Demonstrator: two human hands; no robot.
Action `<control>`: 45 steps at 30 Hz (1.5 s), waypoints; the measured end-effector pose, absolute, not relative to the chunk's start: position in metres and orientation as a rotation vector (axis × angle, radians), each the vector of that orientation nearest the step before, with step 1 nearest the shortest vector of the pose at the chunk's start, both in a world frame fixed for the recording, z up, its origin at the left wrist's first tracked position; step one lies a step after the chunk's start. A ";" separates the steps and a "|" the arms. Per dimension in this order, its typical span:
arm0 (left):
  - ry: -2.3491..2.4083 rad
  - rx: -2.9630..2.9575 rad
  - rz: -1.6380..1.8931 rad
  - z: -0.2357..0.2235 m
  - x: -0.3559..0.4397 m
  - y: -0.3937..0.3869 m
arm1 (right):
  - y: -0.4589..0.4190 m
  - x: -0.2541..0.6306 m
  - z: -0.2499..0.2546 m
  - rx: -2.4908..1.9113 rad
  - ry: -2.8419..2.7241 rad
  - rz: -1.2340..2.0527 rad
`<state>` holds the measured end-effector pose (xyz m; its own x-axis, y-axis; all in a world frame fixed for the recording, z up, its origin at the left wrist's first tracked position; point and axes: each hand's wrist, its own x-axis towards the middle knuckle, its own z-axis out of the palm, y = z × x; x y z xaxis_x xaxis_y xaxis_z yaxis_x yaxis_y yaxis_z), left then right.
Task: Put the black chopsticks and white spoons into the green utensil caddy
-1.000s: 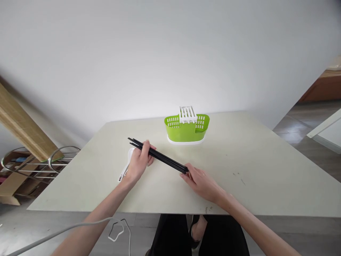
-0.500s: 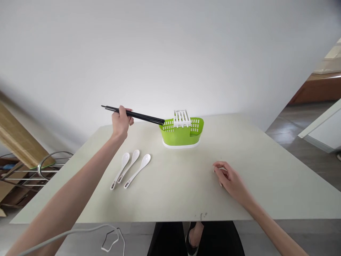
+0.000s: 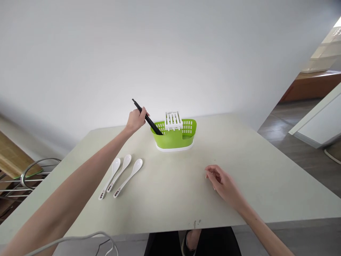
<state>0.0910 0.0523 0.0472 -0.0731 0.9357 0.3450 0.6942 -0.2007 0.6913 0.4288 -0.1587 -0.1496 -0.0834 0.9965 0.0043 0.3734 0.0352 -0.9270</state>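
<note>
My left hand [image 3: 137, 118] is closed around a bundle of black chopsticks [image 3: 152, 124]. They slant down to the right, and their lower ends are inside the left compartment of a green utensil basket [image 3: 173, 139]. A white slatted rack [image 3: 173, 121] sits over the basket's middle, and its base is white. My right hand [image 3: 220, 179] rests on the table with fingers curled, nothing visible in them. Three white spoons [image 3: 129, 177] lie side by side on the table, below my left forearm's far end, bowls pointing away from me.
The pale table [image 3: 170, 199] stands against a white wall [image 3: 170, 53]. A metal rack [image 3: 29, 177] with a wooden board [image 3: 16, 156] is beyond its left edge. A grey cable [image 3: 80, 237] hangs at the front left. A white panel [image 3: 319, 124] stands on the right.
My left hand has moved right, tilting the chopsticks steeper, and their lower ends have gone from the basket's rim into its left compartment. My right hand stays resting on the table.
</note>
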 end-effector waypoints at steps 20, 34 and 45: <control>1.707 1.584 0.571 0.054 0.041 -0.082 | -0.158 0.430 -0.157 -1.472 -1.566 1.007; 1.762 1.762 -0.174 -0.054 0.105 -0.057 | -0.158 0.432 -0.160 -1.416 -1.536 1.007; 2.155 2.180 -0.122 -0.049 0.090 -0.105 | -0.161 0.431 -0.155 -1.439 -1.555 0.988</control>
